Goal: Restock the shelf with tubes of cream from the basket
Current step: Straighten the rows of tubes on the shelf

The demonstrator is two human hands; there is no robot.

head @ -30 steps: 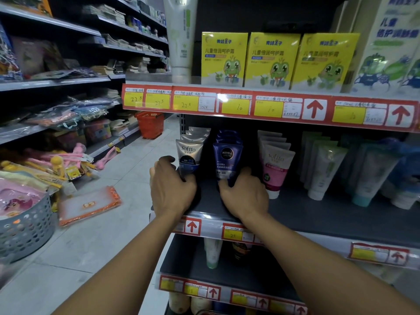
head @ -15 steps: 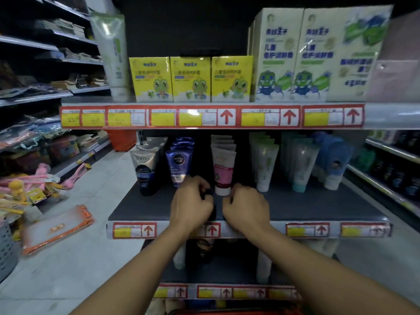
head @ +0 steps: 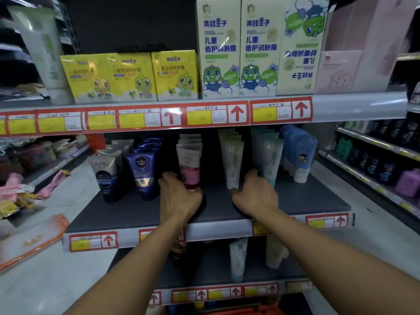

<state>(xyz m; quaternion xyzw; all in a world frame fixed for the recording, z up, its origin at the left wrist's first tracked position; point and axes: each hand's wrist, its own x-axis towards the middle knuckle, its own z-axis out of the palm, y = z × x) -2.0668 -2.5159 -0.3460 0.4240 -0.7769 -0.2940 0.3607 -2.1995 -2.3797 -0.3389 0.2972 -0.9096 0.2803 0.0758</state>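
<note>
Rows of cream tubes stand cap-down on the dark middle shelf (head: 127, 212). From the left they are a grey-blue tube (head: 105, 176), a dark blue tube (head: 143, 171), a pink-and-white tube (head: 189, 163), a white-green tube (head: 232, 160) and a pale teal tube (head: 270, 155). My left hand (head: 179, 200) is curled around the base of the front pink-and-white tube. My right hand (head: 255, 196) rests on the shelf between the white-green and teal tubes, fingers bent, fingertips at the white-green tube's cap. A red basket (head: 245, 311) rim peeks in at the bottom edge.
Yellow boxes (head: 131, 76) and tall cream boxes (head: 241, 48) fill the shelf above. Blue packs (head: 298, 151) stand right of the teal tubes. More tubes (head: 237, 258) stand on the lower shelf. An orange-edged packet (head: 31, 239) lies on the floor at left. Another rack runs along the right.
Both hands have moved right along the shelf, from the dark blue tubes to the pink and white-green ones, and have spread apart. The view has swung right too.
</note>
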